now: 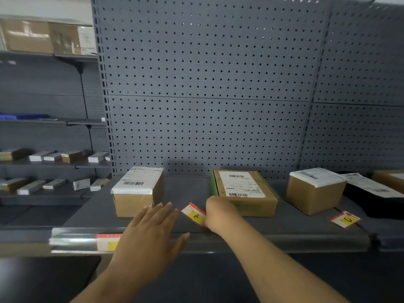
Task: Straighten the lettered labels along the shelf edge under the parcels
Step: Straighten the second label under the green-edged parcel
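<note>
Grey shelf (185, 191): parcels (137, 193), skewed B label (195, 215); pegboard (207, 84) behind.

The single view came from a wide-angle camera worn on the person's head, facing forward and tilted down onto the shelf (251, 224). It was close enough that the shelf's front edge (273, 240) ran across the lower part of the frame. Both forearms entered from the bottom, with the left hand (150, 232) and right hand (218, 215) ending near the middle beside the label marked B (194, 214). The pegboard back panel (207, 84) stood square to the lens and filled the upper half, its lines bowing toward the corners. At far left the neighbouring shelving (43, 165) was seen obliquely; at right the shelf ran out of frame.
</note>
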Demonstrator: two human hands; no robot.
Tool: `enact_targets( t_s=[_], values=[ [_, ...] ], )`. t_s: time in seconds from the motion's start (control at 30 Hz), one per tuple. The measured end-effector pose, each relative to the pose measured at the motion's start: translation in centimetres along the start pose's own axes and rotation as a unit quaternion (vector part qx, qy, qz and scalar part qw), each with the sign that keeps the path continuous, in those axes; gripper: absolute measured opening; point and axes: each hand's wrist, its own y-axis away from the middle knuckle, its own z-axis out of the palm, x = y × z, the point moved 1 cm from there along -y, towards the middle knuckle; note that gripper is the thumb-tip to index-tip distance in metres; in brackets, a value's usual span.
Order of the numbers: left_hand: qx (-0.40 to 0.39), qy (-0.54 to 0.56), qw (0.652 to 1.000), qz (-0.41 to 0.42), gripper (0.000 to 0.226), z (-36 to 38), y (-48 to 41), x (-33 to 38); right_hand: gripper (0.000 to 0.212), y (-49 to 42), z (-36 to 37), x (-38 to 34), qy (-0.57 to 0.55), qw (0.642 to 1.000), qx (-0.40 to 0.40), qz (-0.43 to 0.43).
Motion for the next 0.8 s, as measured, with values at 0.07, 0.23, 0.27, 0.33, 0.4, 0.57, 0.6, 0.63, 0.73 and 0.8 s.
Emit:
enact_targets(
  t_s=[0.07, 0.23, 0.27, 0.33, 0.4, 0.57, 0.6, 0.63, 0.73, 0.8],
  values=[
    [0.001, 0.006, 1.000, 0.002, 0.073, -0.1, -0.1, 0.0, 0.021, -0.1, 0.0, 0.1, -0.013, 1.000, 0.009, 0.003],
    [0.051, 0.025, 0.998, 0.019, 0.061, -0.7, -0.5, 1.1, 0.019, 0.2, -0.9, 1.8, -0.106, 0.992, 0.045, -0.056],
    [0.066, 0.043, 0.997, 0.023, 0.057, -0.8, -0.8, 1.5, 0.019, 0.7, -1.6, 2.5, -0.132, 0.987, 0.055, -0.070],
    [0.099, 0.087, 0.991, 0.025, 0.052, -0.8, -1.5, 2.3, 0.018, 1.8, -3.3, 4.4, -0.161, 0.978, 0.075, -0.105],
    [0.124, 0.131, 0.983, 0.019, 0.050, -0.9, -2.3, 3.3, 0.014, 2.9, -4.8, 6.7, -0.154, 0.975, 0.082, -0.139],
    [0.105, 0.213, 0.971, 0.037, 0.039, -0.1, -4.0, 7.0, 0.007, 4.3, -6.3, 11.8, -0.119, 0.977, 0.058, -0.165],
    [0.095, 0.233, 0.967, 0.037, 0.035, 0.1, -4.3, 7.8, 0.007, 4.4, -6.3, 12.5, -0.116, 0.978, 0.056, -0.165],
    [0.083, 0.248, 0.964, 0.036, 0.034, 0.3, -4.5, 8.6, 0.006, 4.5, -6.2, 13.2, -0.118, 0.978, 0.055, -0.162],
    [0.046, 0.277, 0.960, 0.004, 0.020, 1.3, -5.1, 10.1, 0.010, 4.7, -5.5, 14.9, -0.132, 0.976, 0.054, -0.162],
    [0.034, 0.294, 0.955, -0.019, 0.011, 2.1, -5.4, 10.6, 0.009, 4.8, -5.0, 15.6, -0.136, 0.976, 0.051, -0.162]
  ],
)
